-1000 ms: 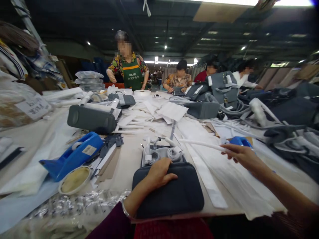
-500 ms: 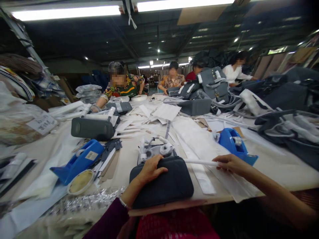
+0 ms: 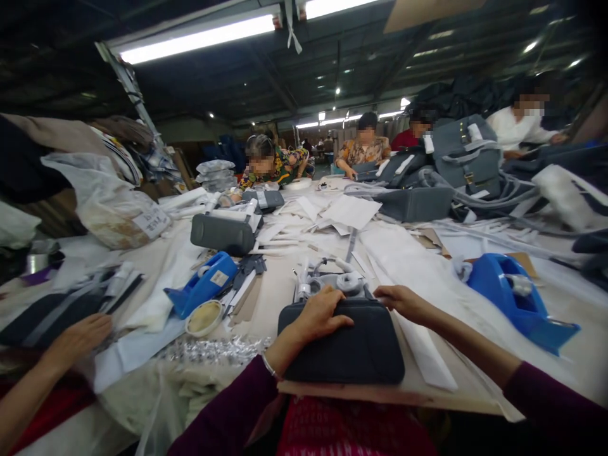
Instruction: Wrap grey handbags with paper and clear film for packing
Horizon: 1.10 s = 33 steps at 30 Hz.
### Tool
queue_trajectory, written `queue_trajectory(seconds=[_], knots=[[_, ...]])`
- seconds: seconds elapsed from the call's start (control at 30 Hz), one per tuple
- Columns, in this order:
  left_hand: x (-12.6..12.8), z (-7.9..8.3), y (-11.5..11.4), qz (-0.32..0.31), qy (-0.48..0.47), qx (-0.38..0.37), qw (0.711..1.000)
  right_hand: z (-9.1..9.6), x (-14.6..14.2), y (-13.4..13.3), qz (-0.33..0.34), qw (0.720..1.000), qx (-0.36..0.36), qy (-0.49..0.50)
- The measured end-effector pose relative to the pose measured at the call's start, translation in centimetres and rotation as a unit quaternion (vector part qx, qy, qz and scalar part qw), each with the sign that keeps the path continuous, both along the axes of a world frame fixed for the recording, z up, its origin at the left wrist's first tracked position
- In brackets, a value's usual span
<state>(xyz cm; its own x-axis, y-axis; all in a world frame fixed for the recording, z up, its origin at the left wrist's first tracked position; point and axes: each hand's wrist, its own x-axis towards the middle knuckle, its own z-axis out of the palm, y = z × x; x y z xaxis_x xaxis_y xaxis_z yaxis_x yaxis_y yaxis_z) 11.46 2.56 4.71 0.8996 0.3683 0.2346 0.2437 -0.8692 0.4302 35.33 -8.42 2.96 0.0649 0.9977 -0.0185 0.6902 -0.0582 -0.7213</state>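
A dark navy bag point(image 3: 346, 351) lies at the table edge in front of me, its base side toward me. My left hand point(image 3: 323, 315) grips its upper edge, thumb on the near face and fingers over the top. Behind that edge are a handle and hardware wrapped in pale padding point(image 3: 349, 283). My right hand point(image 3: 401, 302) is at the bag's upper right corner, fingers closed together. What those fingers hold is hidden.
Blue tape dispensers stand left point(image 3: 202, 285) and right point(image 3: 517, 297), with a round tub point(image 3: 204, 318) by the left one. White paper sheets point(image 3: 351, 211) and grey bags point(image 3: 223, 233) lie beyond. A co-worker's hand point(image 3: 80, 335) reaches in at left; other people work across the table.
My right hand has moved left to the bag's corner; the white strip it held out at the right is no longer visible. A co-worker's arm has come into view at left as the view turned left.
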Motion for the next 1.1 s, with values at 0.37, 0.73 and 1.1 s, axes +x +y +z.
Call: queue_trajectory(seconds=[0.37,0.73,1.1], knots=[[0.0,0.4,0.1,-0.009,0.012,0.022,1.000,-1.6,-1.7,0.8,-0.070,0.975,-0.044,0.204],[0.1,0.2,-0.4,-0.003,0.074,0.080,0.994,-0.9,-2.7,-2.6,-0.107,0.947,-0.043,0.301],[1.0,-1.7,-0.2,-0.001,0.092,0.128,0.987,-1.0,-4.1,-3.5,-0.188,0.959,-0.012,0.211]])
